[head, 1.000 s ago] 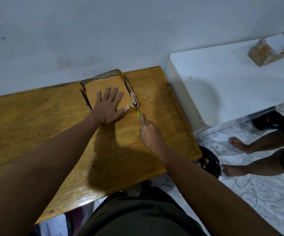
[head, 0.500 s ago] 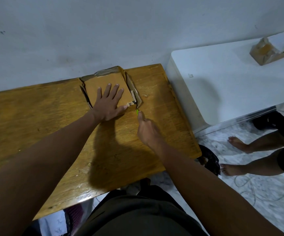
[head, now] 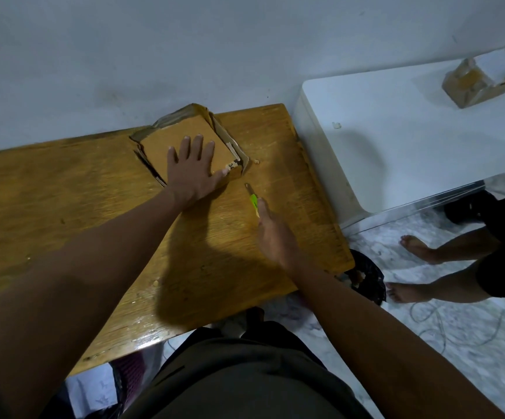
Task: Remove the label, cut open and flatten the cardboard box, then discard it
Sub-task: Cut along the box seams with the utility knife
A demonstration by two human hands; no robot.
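Two hands work at the box (head: 181,131), which lies at the far edge of the table (head: 63,207), about 12 o'clock from the person and close to the wall. The left hand (head: 192,169) lies flat on its top panel, fingers spread and straight, pressing it down. The right hand (head: 271,234) grips a green cutter (head: 252,201), blade tip pointing toward 11 o'clock and just short of the box's near right corner, not touching it.

The main risk, as I judge it, is the left thumb: it lies along the near right edge of the panel, right by the corner the blade points at. A push that breaks suddenly through the cardboard could carry the blade on toward the thumb or palm. The side walls already look torn and loose, so the box may skid or buckle under the blade rather than cut cleanly. A deep stroke could also score the tabletop. A scrap of label (head: 231,166) with printed digits shows at that corner, so label removal may not be finished. A black bag (head: 369,282) sits at 4 o'clock below the table edge, likely for discarding.
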